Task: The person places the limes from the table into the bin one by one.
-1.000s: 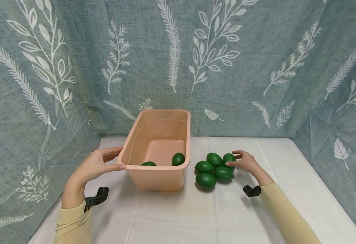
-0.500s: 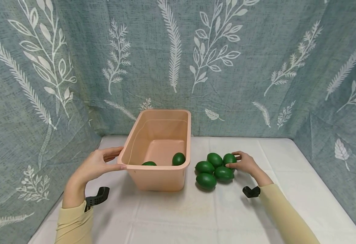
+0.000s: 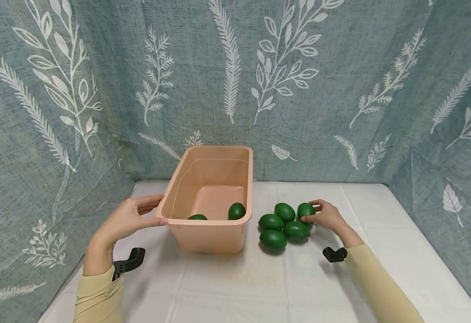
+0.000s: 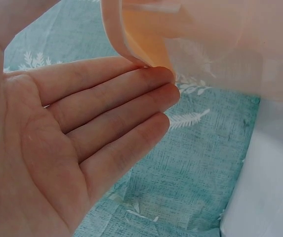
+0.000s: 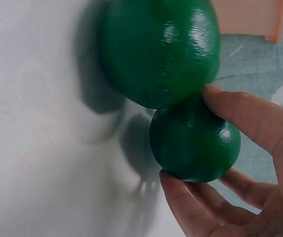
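Note:
In the head view, my right hand (image 3: 327,216) pinches a smooth green lime (image 3: 306,211) at the right end of a cluster. The right wrist view has my thumb on one side of that lime (image 5: 195,143) and fingertips on the other, with a larger-looking lime (image 5: 161,49) right beside it. My left hand (image 3: 126,220) spans the near left corner of a peach plastic bin (image 3: 211,235), fingers straight and fingertips at the rim. Its flat fingers and palm face the left wrist camera. Inside the bin are two limes (image 3: 236,211), one mostly hidden by the front wall.
Several other limes (image 3: 273,241) lie close together on the white tablecloth (image 3: 235,287), just right of the bin. A blue-green curtain (image 3: 203,80) with white leaf prints hangs behind the table and along both sides.
My right hand has shifted slightly right with the pinched lime, leaving a small gap from the lime on its left. The left hand holds its place at the bin.

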A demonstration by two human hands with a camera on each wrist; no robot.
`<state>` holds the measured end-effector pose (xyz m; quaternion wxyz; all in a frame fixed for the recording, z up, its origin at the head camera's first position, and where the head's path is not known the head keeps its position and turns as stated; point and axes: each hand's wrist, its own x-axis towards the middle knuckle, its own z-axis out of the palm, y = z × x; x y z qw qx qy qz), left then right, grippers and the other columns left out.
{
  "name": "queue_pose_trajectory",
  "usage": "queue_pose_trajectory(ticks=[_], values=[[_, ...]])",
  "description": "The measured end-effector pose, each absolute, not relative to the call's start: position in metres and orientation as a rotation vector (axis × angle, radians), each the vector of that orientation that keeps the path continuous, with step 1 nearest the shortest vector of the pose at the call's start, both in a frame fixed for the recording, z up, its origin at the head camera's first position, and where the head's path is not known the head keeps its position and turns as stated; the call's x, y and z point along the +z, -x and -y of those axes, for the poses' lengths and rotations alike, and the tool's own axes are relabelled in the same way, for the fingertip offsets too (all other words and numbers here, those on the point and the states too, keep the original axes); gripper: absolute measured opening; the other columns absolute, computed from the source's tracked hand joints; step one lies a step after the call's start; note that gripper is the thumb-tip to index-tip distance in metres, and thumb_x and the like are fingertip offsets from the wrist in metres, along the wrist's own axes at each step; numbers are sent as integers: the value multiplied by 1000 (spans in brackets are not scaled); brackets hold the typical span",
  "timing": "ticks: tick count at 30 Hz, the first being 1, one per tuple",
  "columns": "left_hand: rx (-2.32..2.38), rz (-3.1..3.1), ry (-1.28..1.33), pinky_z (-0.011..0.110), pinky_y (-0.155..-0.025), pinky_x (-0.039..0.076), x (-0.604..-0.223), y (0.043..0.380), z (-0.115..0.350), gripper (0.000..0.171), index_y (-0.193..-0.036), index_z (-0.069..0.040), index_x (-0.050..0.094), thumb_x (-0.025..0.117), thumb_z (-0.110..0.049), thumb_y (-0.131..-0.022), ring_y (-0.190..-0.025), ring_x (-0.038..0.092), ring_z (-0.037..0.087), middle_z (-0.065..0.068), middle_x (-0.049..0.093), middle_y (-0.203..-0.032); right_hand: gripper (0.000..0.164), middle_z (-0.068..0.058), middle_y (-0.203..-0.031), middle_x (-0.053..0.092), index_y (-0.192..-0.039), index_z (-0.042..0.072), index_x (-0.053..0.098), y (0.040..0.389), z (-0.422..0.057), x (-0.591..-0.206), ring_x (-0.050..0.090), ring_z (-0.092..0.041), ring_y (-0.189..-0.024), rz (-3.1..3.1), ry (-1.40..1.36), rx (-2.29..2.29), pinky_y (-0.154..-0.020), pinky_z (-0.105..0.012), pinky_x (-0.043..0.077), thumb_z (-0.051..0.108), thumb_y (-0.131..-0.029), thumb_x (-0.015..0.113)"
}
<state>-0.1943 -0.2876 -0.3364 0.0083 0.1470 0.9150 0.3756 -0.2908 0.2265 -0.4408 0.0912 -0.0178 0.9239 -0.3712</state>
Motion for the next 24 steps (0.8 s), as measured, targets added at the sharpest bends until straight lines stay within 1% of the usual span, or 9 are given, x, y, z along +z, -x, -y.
queue_pose_trajectory(ticks=[7, 14, 18, 24], values=[[1196, -2854, -480, 45, -106, 44, -335, 193, 287, 69, -138, -10, 50, 75, -40, -81, -129, 47, 35, 9, 53, -138, 74, -30, -134, 48, -139, 2, 43, 290, -229, -424, 49, -44, -120, -2720, 63, -1140, -92, -51, 52, 35, -80, 75], [1193, -2858, -480, 45, -106, 44, -336, 194, 288, 69, -138, -10, 50, 74, -40, -81, -129, 48, 35, 9, 53, -138, 78, -31, -134, 47, -140, 2, 42, 292, -229, -404, 49, -44, -120, -2732, 136, -1153, -92, -52, 52, 37, -79, 76], [1191, -2855, -473, 45, -106, 45, -336, 193, 288, 70, -138, -10, 50, 74, -41, -81, -129, 48, 35, 9, 53, -138, 78, -29, -136, 47, -141, 3, 42, 291, -227, -393, 49, -43, -121, -2730, 159, -1174, -92, -50, 52, 36, -79, 77], [1190, -2853, -465, 45, -105, 45, -336, 192, 288, 70, -139, -11, 50, 74, -42, -81, -129, 47, 35, 9, 52, -139, 82, -27, -139, 44, -143, 5, 39, 289, -219, -374, 49, -42, -122, -2732, 182, -1157, -90, -49, 53, 40, -78, 76]])
